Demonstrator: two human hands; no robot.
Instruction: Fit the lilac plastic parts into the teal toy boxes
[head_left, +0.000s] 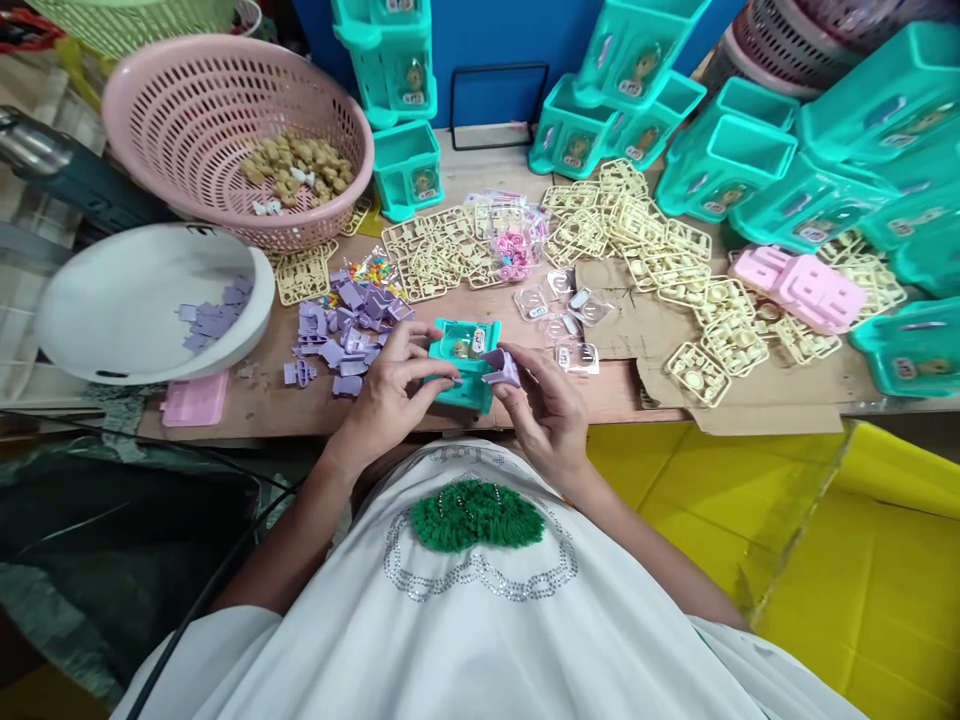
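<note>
Purple piece point(504, 368) in right hand point(551, 408), a mostly hidden, perhaps purple sliver point(458, 381) in left hand point(391, 388), both in fingertip pinches.

The turquoise case point(472, 390) bears a whitish sticker point(478, 342). Right of it, one lilac piece point(506, 367); left, more lilac parts point(332, 353); beyond, cream frames point(439, 258); farther left, a slotted pink basket point(365, 160). In front, a white shirt point(450, 650) with green tuft point(476, 518) and silver dotted outline.
</note>
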